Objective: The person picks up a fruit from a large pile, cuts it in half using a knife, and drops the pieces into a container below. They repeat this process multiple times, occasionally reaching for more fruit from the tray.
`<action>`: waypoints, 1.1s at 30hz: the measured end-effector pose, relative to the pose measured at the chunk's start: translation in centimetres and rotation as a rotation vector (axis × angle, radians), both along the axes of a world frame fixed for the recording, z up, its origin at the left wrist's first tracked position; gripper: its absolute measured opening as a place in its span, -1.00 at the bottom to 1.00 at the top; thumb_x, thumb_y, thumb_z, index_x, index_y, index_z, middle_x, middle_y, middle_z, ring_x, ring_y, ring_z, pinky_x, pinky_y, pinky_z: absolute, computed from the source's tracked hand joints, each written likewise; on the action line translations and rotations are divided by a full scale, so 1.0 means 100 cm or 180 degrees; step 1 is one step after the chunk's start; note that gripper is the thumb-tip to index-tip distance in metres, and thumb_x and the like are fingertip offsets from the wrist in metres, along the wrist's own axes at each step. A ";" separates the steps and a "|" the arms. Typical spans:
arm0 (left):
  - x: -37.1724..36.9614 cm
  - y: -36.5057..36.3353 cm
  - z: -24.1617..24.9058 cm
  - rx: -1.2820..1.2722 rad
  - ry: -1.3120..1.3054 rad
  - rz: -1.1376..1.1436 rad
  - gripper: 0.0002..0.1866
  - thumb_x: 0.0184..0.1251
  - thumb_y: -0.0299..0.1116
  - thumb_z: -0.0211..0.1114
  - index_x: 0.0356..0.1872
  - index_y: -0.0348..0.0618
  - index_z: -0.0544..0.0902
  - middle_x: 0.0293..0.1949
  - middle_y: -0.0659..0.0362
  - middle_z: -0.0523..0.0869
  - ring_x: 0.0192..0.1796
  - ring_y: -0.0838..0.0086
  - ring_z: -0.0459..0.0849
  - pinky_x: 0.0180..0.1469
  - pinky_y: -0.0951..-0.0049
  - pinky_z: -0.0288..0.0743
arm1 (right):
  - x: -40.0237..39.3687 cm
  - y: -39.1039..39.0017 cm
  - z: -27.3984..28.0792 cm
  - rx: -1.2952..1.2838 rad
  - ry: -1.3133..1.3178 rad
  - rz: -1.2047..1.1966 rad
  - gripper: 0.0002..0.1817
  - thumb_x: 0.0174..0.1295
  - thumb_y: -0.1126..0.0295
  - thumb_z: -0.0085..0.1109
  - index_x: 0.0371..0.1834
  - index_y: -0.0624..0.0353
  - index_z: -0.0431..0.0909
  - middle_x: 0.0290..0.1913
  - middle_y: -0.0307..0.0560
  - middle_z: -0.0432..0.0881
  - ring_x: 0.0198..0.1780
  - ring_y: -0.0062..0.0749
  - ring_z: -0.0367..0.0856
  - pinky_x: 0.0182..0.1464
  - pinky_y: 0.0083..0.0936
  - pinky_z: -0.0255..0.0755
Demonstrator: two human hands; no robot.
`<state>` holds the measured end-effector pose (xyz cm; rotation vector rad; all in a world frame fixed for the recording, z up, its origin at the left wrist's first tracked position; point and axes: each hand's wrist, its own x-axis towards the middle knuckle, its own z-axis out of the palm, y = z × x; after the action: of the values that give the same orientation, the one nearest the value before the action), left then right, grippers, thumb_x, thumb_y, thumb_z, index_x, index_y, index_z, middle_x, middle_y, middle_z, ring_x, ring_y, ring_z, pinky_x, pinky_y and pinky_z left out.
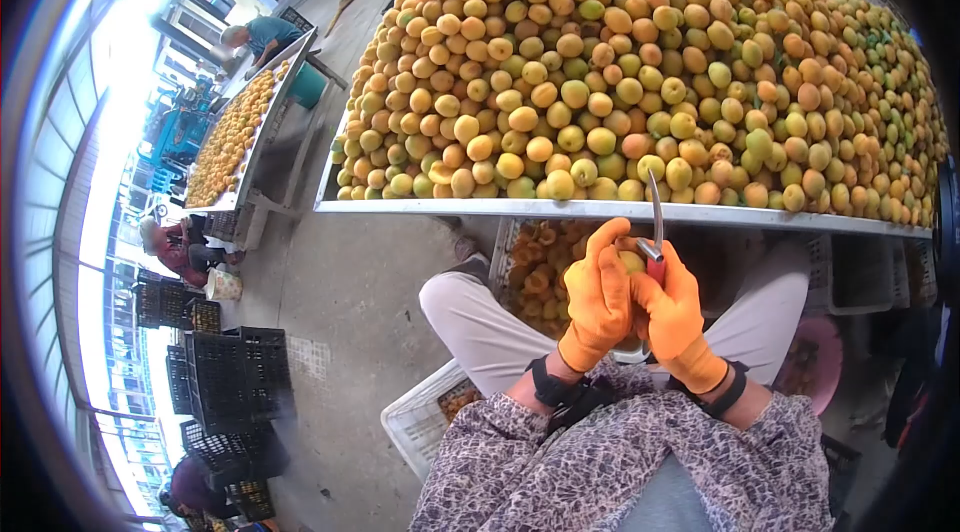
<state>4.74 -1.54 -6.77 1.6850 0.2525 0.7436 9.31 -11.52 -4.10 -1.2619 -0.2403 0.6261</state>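
Both my hands wear orange gloves and meet above my lap, in front of the table's metal edge. My left hand (597, 302) is closed around an apricot (632, 261), most of it hidden by the fingers. Closed on the red handle of a small knife (656, 217), my right hand (676, 317) presses against the left. The thin curved blade points up, overlapping the table's edge in this view. A large heap of yellow-orange apricots (590, 82) covers the table (450, 205). Below the edge, between my knees, lie opened apricot pieces (540, 277) in a container.
A white crate (420, 427) stands by my left leg, a pink basin (818, 362) at right. Grey crates (862, 277) sit under the table. Farther left are stacked black crates (235, 377), another apricot-covered table (235, 137) and several people, one in a blue shirt (272, 35).
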 end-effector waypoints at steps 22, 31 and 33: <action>-0.049 0.029 0.051 -0.0043 0.0045 -0.0032 -0.74 0.29 -0.59 0.22 -0.01 -0.23 0.60 -0.03 0.09 0.58 -0.15 0.48 0.63 -0.10 0.51 0.49 | 0.031 -0.018 0.029 0.1125 0.1239 0.1535 -0.49 0.25 0.48 0.20 0.28 0.35 0.39 -0.09 0.06 0.67 -0.53 -0.62 0.52 -0.61 -0.76 0.27; -0.043 0.009 0.065 -0.0370 0.0385 -0.0540 -0.59 0.18 -0.68 0.34 0.08 -0.18 0.63 -0.07 0.21 0.53 -0.18 0.63 0.57 -0.18 0.66 0.45 | 0.024 -0.032 0.024 0.0345 0.0738 0.1280 -0.51 0.20 0.59 0.21 0.23 0.31 0.43 -0.33 -0.17 0.60 -0.62 -0.63 0.44 -0.62 -0.69 0.27; -0.045 0.007 0.061 -0.0439 0.0317 -0.0561 -0.60 0.18 -0.63 0.38 0.08 -0.18 0.63 -0.08 0.21 0.53 -0.18 0.63 0.57 -0.18 0.66 0.45 | 0.024 -0.037 0.026 0.0272 0.0664 0.1543 -0.49 0.18 0.60 0.22 0.26 0.29 0.42 -0.36 -0.20 0.57 -0.63 -0.62 0.43 -0.62 -0.68 0.28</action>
<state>0.24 -0.79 -0.63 1.5916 0.2164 0.5010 11.67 -15.18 -1.47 -1.0490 -0.3996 1.1443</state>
